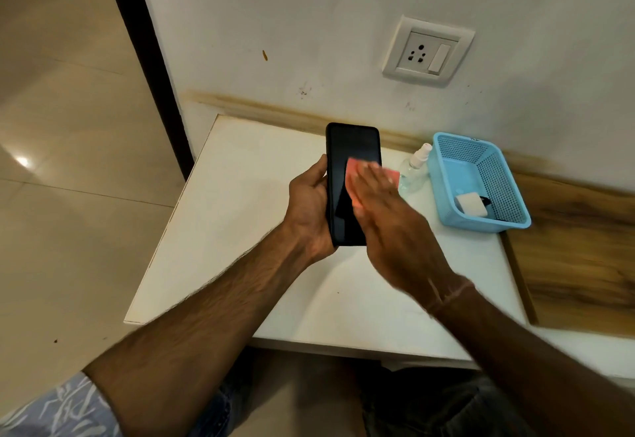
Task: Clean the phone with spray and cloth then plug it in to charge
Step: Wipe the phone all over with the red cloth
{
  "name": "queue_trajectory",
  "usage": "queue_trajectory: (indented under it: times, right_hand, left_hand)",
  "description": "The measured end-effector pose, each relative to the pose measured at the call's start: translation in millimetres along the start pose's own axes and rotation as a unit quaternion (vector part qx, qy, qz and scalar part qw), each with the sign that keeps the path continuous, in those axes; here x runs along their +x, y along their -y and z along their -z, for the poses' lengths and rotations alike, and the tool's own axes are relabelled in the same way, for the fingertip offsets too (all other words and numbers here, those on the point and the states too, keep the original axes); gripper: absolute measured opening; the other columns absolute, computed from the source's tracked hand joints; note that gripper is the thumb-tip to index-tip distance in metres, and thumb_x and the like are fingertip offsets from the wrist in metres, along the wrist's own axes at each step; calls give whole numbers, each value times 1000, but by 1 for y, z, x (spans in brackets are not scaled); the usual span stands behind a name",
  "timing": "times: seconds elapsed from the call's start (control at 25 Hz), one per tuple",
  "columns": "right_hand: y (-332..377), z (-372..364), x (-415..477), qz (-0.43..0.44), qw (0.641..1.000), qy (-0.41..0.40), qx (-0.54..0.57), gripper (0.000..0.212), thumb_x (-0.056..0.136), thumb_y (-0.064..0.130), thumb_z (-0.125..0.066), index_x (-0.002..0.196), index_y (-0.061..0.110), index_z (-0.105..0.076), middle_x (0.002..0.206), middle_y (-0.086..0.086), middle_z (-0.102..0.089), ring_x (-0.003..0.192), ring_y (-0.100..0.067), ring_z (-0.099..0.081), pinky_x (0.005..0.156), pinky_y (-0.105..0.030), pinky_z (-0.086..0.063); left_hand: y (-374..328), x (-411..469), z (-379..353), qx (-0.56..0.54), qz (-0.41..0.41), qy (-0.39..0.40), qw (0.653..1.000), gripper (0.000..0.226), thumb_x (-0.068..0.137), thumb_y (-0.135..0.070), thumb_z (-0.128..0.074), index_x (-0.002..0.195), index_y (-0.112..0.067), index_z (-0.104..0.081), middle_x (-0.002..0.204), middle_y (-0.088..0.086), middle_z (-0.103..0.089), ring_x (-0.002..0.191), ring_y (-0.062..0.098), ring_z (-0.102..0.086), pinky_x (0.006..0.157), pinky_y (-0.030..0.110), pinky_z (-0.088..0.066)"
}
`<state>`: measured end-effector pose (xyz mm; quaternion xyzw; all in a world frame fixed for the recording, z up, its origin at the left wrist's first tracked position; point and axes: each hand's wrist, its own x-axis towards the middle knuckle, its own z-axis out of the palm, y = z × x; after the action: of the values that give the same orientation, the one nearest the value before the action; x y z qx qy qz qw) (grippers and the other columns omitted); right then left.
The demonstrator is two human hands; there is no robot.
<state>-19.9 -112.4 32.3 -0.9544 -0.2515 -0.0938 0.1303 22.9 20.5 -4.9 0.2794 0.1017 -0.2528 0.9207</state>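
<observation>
Black and glassy, the phone (347, 178) is being held in the air above the white bench (240, 230), near the scene's centre. Its long axis is running near to far, the top end pointing away toward the wall and leaning slightly left. The dark screen is facing up toward the camera.

The left hand (309, 209) is gripping the phone along its left edge and lower end, with the thumb curled against the left edge; the other fingers are hidden behind the phone.

The right hand (388, 216) is lying across the right half of the screen. Its fingers (372, 180) are extended straight and are pressing a pink cloth (351, 170) flat against the glass. This hand is motion-blurred.

A clear spray bottle (414, 170) is standing upright on the bench to the right of the phone, just beside a blue basket (488, 225). A white charger block (470, 204) is lying inside the basket. A wall socket (427, 51) is sitting on the wall above the bench.
</observation>
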Motion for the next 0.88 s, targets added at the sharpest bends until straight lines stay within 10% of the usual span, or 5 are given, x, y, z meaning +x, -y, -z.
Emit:
queue_trajectory:
  times: [0.2, 0.64, 0.88]
  right_hand:
    - [-9, 6, 62, -61, 997, 0, 38, 49, 103, 18, -33, 150, 11, -19, 159, -6, -15, 147, -14, -8, 119, -24, -5]
    - [14, -10, -63, 41, 999, 10, -19, 47, 93, 3, -46, 140, -1, -41, 150, -13, -36, 141, -28, -30, 111, -46, -32]
    - [-10, 12, 60, -73, 997, -7, 29, 49, 103, 17, -34, 149, 9, -20, 158, -7, -15, 147, -17, -9, 120, -34, -13]
  left_hand:
    - [1, 1, 1, -7, -11, -18, 1000, 51, 99, -54, -44, 100, -18, -80, 98, 5, -77, 89, 25, -74, 87, 38, -58]
    - [-4, -4, -5, -18, -7, 14, 1000, 72, 102, -58, -29, 142, -4, -52, 131, 23, -59, 112, 39, -54, 107, 52, -41]
    - [1, -3, -3, 20, -26, -21, 999, 48, 100, -54, -43, 111, -18, -73, 98, 3, -74, 93, 24, -68, 99, 41, -48]
